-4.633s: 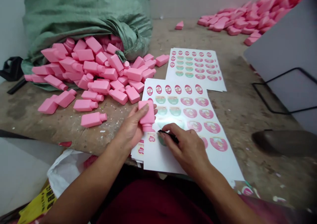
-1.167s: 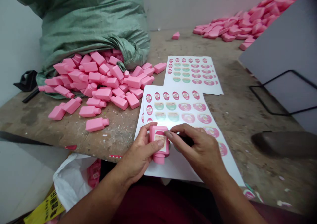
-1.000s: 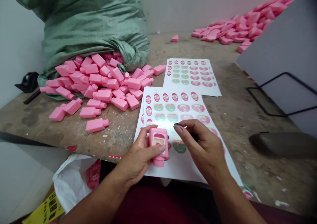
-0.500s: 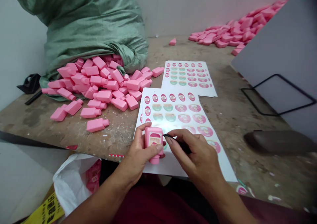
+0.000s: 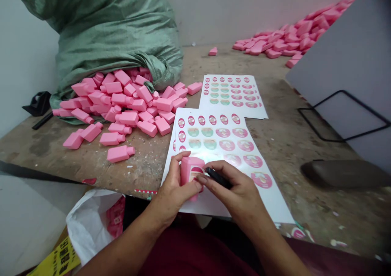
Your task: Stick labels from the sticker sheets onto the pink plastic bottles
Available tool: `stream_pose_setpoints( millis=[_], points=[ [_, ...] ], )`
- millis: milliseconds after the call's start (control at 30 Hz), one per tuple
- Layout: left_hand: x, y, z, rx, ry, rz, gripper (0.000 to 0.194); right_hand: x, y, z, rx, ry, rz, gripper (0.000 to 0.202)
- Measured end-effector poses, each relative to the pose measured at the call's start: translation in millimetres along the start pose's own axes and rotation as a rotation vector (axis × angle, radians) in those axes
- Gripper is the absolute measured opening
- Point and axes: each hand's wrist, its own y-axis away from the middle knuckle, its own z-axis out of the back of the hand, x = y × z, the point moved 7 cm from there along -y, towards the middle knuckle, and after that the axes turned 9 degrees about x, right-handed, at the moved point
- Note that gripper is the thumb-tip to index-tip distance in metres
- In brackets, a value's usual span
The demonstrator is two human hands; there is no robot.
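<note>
My left hand [image 5: 175,184] is closed round a small pink bottle [image 5: 192,165], its neck pointing down toward me. An oval pink-and-cream sticker [image 5: 197,171] sits on the bottle's face. A slim black tool [image 5: 219,177], probably tweezers or a pen-like blade, is gripped in my right hand [image 5: 235,188]. My right thumb and fingertips touch the bottle at the sticker's edge. Beneath both hands lies a white sticker sheet [image 5: 259,204] printed with rows of pink and green labels.
A green sack [image 5: 119,27] at the left spills a heap of pink bottles [image 5: 128,101]. Farther back lies another sticker sheet [image 5: 259,111]. At the right stand a grey panel [image 5: 345,72] and a dark oblong case [image 5: 345,174]. A white bag [image 5: 88,219] hangs below the table edge.
The bottle has turned slightly in my left hand. My right hand has moved left, its thumb now on the sticker, with the black tool's tip swung up away from it.
</note>
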Motion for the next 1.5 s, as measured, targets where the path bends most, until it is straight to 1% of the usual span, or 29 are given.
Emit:
stream_pose_setpoints(
  millis=[67,133,200,267,333,400,500,567,600,667,733,800,900,967,1033,1133,1167,1267,1300,1500],
  points=[
    [-1,-2,-4.6,0.030,0.095,0.009,0.061,1,-3,0,-0.005,-0.081,0.003,0.017],
    [0,-5,-6.8,0.042,0.208,0.011,0.053,9,-4,3,-0.068,-0.057,0.070,0.018],
    [2,-9,-6.1,0.043,0.265,0.013,0.053,18,-2,6,-0.139,0.014,0.137,0.017],
    [5,-12,-4.7,0.049,0.284,0.015,0.055,20,0,7,-0.166,0.015,0.143,0.016],
    [8,-14,-3.1,0.049,0.299,0.009,0.057,13,1,3,-0.138,-0.109,0.078,0.016],
    [10,-15,-1.8,0.035,0.331,0.022,0.059,4,0,-5,-0.075,-0.297,0.004,0.019],
    [11,-16,-1.5,0.032,0.378,0.043,0.063,0,-3,-15,0.011,-0.519,-0.041,0.022],
    [9,-15,-1.3,0.061,0.378,0.032,0.065,4,-6,-11,0.012,-0.616,-0.042,0.025],
    [7,-14,-1.3,0.084,0.371,0.030,0.066,6,-7,-6,-0.011,-0.655,-0.052,0.028],
    [7,-11,-1.0,0.122,0.355,0.046,0.068,9,-9,12,-0.104,-0.691,-0.081,0.034],
    [8,-9,-0.3,0.133,0.352,0.063,0.066,12,-8,30,-0.189,-0.664,-0.084,0.036],
    [8,-8,-0.1,0.119,0.361,0.048,0.057,16,-7,36,-0.165,-0.593,-0.040,0.033],
    [5,-9,-3.1,0.095,0.355,0.017,0.044,18,-3,25,-0.057,-0.389,0.009,0.024],
    [3,-10,-5.2,0.077,0.343,0.007,0.041,15,0,18,-0.053,-0.232,0.013,0.017],
    [3,-10,-7.5,0.074,0.337,0.011,0.041,14,2,14,-0.059,-0.131,0.025,0.012],
    [4,-9,-10.1,0.074,0.325,0.024,0.039,15,1,11,-0.044,-0.076,0.032,0.011],
    [4,-8,-10.5,0.068,0.319,0.025,0.037,15,1,11,-0.048,-0.069,0.031,0.015],
    [4,-8,-12.2,0.059,0.302,0.017,0.030,17,1,13,-0.085,-0.047,0.032,0.038],
    [4,-8,-12.6,0.055,0.297,0.012,0.028,18,1,12,-0.088,-0.035,0.031,0.040],
    [5,-10,-11.1,0.006,0.272,-0.001,0.025,21,1,11,-0.100,-0.005,0.028,0.034]
  ],
)
